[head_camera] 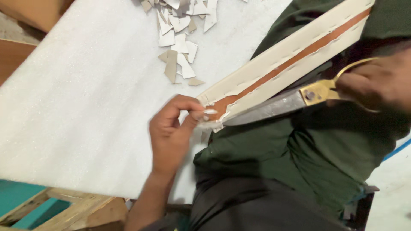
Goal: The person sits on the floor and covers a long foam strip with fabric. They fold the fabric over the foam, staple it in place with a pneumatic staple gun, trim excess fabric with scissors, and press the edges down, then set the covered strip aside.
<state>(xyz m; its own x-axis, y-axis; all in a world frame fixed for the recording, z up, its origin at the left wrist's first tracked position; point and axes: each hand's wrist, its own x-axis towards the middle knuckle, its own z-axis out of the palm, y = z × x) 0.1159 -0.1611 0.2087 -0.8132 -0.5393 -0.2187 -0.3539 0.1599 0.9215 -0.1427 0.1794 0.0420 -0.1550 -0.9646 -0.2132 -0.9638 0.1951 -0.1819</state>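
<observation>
over the white table point(77, 107): left hand point(171, 132) pinching the canvas corner of a stretched frame point(282, 64); right hand point(376, 81) gripping brass-handled scissors point(278, 105), blades lying at that corner. trimming appears well under way: many offcuts point(180, 38) are piling up beyond; this corner is not yet finished.

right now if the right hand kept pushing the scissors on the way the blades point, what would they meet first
The right hand drives the scissors down-left along the canvas edge. First in that line is the loose canvas flap at the blade tips, pinched by the left hand's fingers; the gap between tips and fingers is unclear.
</observation>
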